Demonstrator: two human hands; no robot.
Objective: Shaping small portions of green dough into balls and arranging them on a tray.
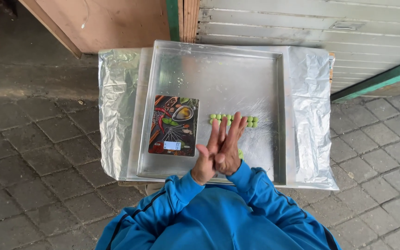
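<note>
My left hand (208, 159) and my right hand (231, 144) are pressed palm to palm above the near part of a shallow metal tray (218, 69). The fingers are stretched out and point away from me. Anything between the palms is hidden. Just beyond the fingertips, two short rows of small green balls (252, 121) lie on the tray. A bit of green (240, 154) shows under my right hand. A flat kitchen scale (173, 125) with a spice picture and a small display lies on the tray, left of my hands.
The tray rests on a small table wrapped in aluminium foil (114, 102). Grey paving stones (38, 153) surround it. Behind stand a brown board (107, 21) and a whitish slatted wall (311, 23) with green trim. My blue jacket sleeves (172, 199) fill the bottom.
</note>
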